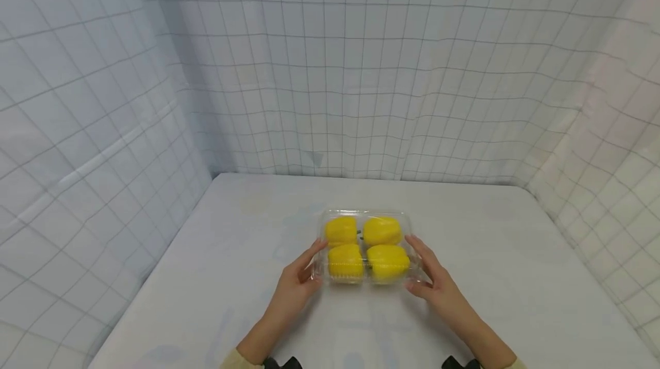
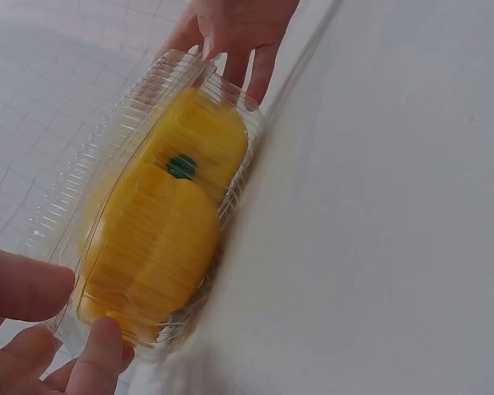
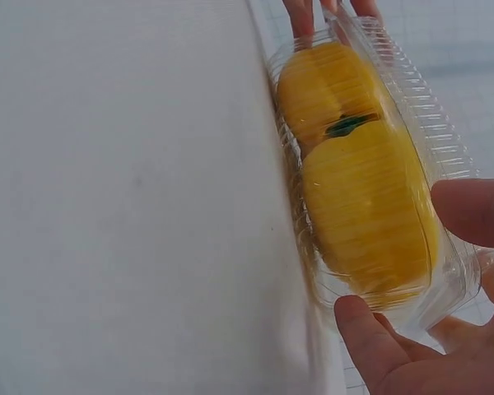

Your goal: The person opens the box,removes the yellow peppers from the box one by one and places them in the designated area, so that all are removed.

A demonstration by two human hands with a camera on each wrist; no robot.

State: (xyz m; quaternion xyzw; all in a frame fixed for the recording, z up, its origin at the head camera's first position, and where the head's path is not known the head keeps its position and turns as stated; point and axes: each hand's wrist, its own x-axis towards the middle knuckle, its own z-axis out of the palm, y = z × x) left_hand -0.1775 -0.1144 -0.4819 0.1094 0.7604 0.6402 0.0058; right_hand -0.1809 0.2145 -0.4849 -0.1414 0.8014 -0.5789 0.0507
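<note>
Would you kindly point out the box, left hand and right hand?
Box (image 1: 365, 278), head view: middle of its front wall.
Left hand (image 1: 295, 283), head view: back of the hand.
Right hand (image 1: 439, 283), head view: back of the hand.

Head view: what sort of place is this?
Probably a small curtained-off work booth, judging by the grid-patterned white sheeting on three sides, the white table within it, and the clear plastic box of yellow peppers.

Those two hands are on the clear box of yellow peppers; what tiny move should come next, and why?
Perhaps a light, even squeeze before shifting anything: the left hand and right hand touch opposite ends of the clear box, and four yellow peppers sit inside.
</note>
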